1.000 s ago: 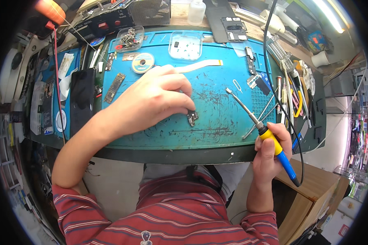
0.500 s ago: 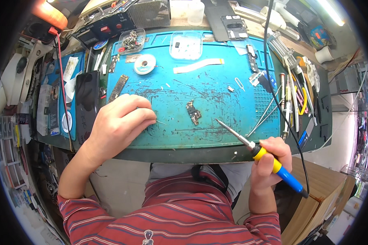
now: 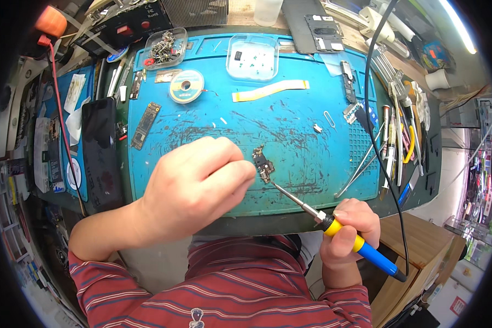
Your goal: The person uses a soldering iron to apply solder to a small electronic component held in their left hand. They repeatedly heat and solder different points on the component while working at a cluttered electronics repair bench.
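My right hand [image 3: 351, 232] grips a soldering iron [image 3: 361, 246] by its yellow and blue handle. The iron's metal tip points left, just by the lower end of a small dark circuit board [image 3: 263, 164] lying on the blue mat. Close to that board's left side is my left hand [image 3: 202, 180], its fingers pinched together. Half a second ago a thin wire stuck out of this pinch; now the back of the hand hides most of the fingertips. A spool of thin wire [image 3: 177, 90] stands farther back on the mat.
On the blue work mat [image 3: 202, 126] lie a white-yellow flex cable [image 3: 270, 91], a long circuit board [image 3: 146, 126], tweezers [image 3: 361, 177] and two clear boxes of small parts [image 3: 252, 74]. A black phone [image 3: 99, 153] lies left. The iron's black cord [image 3: 369, 71] arches across the right side.
My left hand has moved right and nearer the small circuit board. The soldering iron's tip has come left and down to the board's lower end. The view has shifted slightly.
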Demonstrator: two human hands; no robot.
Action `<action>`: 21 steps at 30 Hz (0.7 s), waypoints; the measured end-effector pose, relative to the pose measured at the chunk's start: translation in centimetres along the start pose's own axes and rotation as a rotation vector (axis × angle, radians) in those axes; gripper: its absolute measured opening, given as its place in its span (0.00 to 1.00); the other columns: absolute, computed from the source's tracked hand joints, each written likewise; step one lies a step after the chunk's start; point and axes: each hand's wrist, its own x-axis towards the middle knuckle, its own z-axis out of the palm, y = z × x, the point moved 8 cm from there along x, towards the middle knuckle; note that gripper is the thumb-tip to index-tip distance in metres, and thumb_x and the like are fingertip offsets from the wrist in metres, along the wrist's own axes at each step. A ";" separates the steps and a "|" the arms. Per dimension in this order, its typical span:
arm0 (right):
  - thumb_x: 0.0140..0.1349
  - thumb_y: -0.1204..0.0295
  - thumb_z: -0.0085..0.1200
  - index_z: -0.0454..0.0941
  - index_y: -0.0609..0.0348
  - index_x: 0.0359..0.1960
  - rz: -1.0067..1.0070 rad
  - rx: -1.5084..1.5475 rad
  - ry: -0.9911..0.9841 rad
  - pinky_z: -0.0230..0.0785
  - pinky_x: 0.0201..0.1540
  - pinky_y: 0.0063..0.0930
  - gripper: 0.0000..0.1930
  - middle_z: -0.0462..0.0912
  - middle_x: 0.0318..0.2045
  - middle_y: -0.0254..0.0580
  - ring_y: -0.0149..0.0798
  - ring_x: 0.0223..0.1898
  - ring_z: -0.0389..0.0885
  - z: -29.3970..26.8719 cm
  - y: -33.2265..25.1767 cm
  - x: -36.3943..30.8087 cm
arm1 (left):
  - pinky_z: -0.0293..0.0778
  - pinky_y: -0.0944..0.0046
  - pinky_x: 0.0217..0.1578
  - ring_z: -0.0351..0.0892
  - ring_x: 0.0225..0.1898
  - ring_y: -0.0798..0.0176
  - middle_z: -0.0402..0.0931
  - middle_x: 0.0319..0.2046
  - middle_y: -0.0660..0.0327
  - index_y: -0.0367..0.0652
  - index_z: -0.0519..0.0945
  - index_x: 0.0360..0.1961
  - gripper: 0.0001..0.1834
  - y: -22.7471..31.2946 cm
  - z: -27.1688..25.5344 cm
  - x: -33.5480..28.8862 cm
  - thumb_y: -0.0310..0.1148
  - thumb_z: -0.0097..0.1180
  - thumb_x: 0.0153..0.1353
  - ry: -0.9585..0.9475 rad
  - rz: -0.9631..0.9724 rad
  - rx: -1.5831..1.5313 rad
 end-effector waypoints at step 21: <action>0.67 0.63 0.54 0.76 0.60 0.38 -0.048 -0.103 -0.049 0.56 0.24 0.23 0.12 0.72 0.21 0.32 0.27 0.21 0.67 1.2 -0.4 -0.1 | 0.73 0.61 0.25 0.76 0.26 0.57 0.74 0.27 0.60 0.40 0.79 0.29 0.14 -0.1 0.9 -0.1 0.20 0.67 0.38 0.024 0.016 0.044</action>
